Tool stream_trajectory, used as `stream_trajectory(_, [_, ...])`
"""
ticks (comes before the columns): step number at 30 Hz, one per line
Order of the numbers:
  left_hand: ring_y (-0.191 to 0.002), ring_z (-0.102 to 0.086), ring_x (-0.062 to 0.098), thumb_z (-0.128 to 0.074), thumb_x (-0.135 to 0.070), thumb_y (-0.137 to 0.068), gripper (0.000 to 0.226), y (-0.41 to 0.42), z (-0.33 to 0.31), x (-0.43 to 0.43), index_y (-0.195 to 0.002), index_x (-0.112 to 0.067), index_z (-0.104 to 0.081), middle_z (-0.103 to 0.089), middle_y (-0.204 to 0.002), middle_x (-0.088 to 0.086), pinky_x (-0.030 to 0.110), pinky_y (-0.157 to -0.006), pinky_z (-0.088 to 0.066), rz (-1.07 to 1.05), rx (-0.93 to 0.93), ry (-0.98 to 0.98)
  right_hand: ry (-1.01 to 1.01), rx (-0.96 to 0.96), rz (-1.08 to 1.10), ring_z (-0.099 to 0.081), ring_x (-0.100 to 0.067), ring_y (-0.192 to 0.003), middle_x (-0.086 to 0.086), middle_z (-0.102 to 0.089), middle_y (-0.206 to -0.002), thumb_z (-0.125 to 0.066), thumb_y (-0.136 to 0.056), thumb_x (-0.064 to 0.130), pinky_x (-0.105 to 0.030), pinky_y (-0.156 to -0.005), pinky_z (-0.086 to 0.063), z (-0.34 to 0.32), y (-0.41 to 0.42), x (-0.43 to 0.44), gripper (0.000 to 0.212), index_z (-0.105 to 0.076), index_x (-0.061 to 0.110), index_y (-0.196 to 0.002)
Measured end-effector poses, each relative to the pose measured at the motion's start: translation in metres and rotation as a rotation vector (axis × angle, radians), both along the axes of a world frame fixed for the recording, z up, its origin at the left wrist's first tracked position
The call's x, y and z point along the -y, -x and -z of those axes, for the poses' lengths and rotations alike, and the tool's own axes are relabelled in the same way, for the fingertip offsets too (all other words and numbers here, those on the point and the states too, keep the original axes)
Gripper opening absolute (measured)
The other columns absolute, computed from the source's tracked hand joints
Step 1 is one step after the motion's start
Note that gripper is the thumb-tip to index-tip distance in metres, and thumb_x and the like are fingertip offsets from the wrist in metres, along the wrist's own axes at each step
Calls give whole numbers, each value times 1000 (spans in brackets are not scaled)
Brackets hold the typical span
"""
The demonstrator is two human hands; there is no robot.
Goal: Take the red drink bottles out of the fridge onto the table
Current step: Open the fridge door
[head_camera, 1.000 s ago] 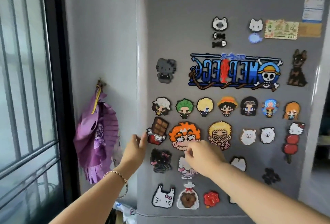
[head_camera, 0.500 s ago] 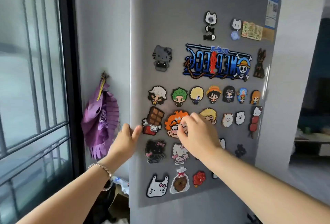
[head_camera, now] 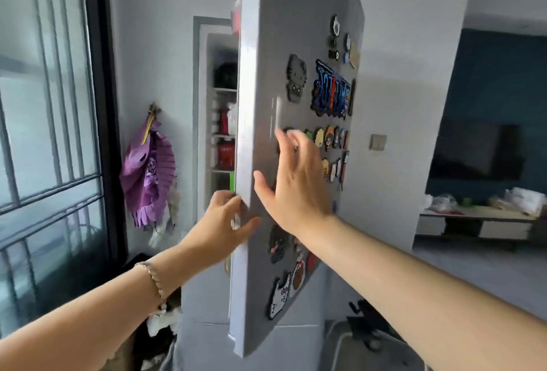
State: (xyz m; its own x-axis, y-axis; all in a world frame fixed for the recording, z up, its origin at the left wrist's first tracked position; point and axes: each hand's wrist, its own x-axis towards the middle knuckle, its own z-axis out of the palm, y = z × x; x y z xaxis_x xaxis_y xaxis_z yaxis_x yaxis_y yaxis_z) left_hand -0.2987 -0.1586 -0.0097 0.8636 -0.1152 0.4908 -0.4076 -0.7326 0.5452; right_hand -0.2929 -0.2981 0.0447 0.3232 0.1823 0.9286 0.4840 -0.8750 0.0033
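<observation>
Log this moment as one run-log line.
stage: opening fridge | left hand: gripping fridge door edge | right hand: open, at door front | red bottles: not grasped

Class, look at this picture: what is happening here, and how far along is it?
A person is opening a fridge door covered in magnets. The left hand grips the door's edge, and the right hand is spread open on its front. The door is partly open, showing shelves with red items, too blurred to identify. Nothing has been taken out yet.
</observation>
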Motion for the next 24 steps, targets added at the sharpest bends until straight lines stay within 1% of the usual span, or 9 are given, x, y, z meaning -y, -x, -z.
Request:
stream_trajectory(2, [-106, -46, 13, -58, -38, -88, 24, 12, 1, 20, -94, -15, -57, -38, -120, -4, 26, -96, -38, 75, 42, -56, 5, 16, 4, -56, -38, -107, -26, -52, -123, -45, -80, 39, -41, -87, -51, -1, 12, 17, 61, -36, 6, -131])
stream_trajectory(4, [-93, -54, 10, -51, -50, -84, 41, 25, -2, 43, -108, -17, -58, -39, -118, -9, 26, -83, -44, 140, 55, -118, 5, 12, 60, -55, -41, -110, -29, -49, -126, -61, -78, 33, -43, -89, -51, 5, 24, 39, 68, -33, 10, -135])
stream_trajectory(6, [-88, -57, 11, -39, -55, -78, 50, 33, -4, 66, -106, -19, -59, -44, -114, -13, 31, -81, -49, 222, 48, -119, -23, -12, 186, -54, -46, -113, -33, -45, -131, -72, -72, 31, -47, -90, -50, 13, 33, 64, 78, -34, 14, -138])
stream_trajectory(8, [-92, -59, 16, -41, -39, -86, 35, 35, -9, 92, -101, -14, -61, -57, -108, -5, 37, -85, -50, 251, 17, -11, -49, -25, 358, -53, -50, -114, -36, -43, -132, -74, -69, 35, -53, -91, -47, 20, 38, 90, 82, -36, 15, -138])
stream_trajectory(10, [-86, -60, 24, -44, -21, -94, 21, 35, -17, 116, -93, -8, -60, -65, -94, 6, 40, -81, -50, 240, 1, 87, -97, -38, 467, -49, -53, -116, -38, -39, -134, -74, -70, 39, -57, -93, -44, 23, 40, 115, 82, -37, 13, -138])
stream_trajectory(13, [-72, -56, 22, -44, -19, -94, 19, 31, -30, 150, -87, -8, -59, -61, -81, 1, 35, -68, -48, 247, 36, -26, -167, -74, 556, -47, -54, -115, -38, -36, -134, -76, -68, 45, -58, -89, -45, 24, 45, 155, 90, -34, 11, -140])
stream_trajectory(17, [-77, -61, 24, -44, -21, -90, 21, 18, -43, 189, -86, -9, -61, -65, -85, 4, 31, -67, -49, 223, -40, -231, -274, -126, 614, -52, -50, -98, -37, -39, -126, -78, -68, 40, -49, -84, -49, 27, 51, 204, 94, -32, 11, -144])
stream_trajectory(21, [-74, -53, 23, -43, -21, -89, 18, 9, -52, 223, -82, -15, -58, -59, -81, 1, 26, -63, -41, 198, -64, -317, -457, -253, 604, -44, -46, -112, -34, -24, -139, -64, -84, 30, -45, -97, -44, 22, 49, 250, 85, -12, 23, -152])
stream_trajectory(24, [-88, -60, 28, -43, -22, -90, 17, 0, -58, 238, -85, -16, -58, -61, -92, 6, 30, -75, -48, 197, -95, -394, -521, -268, 624, -47, -44, -109, -30, -27, -137, -61, -86, 28, -43, -91, -46, 17, 44, 282, 85, -8, 27, -151])
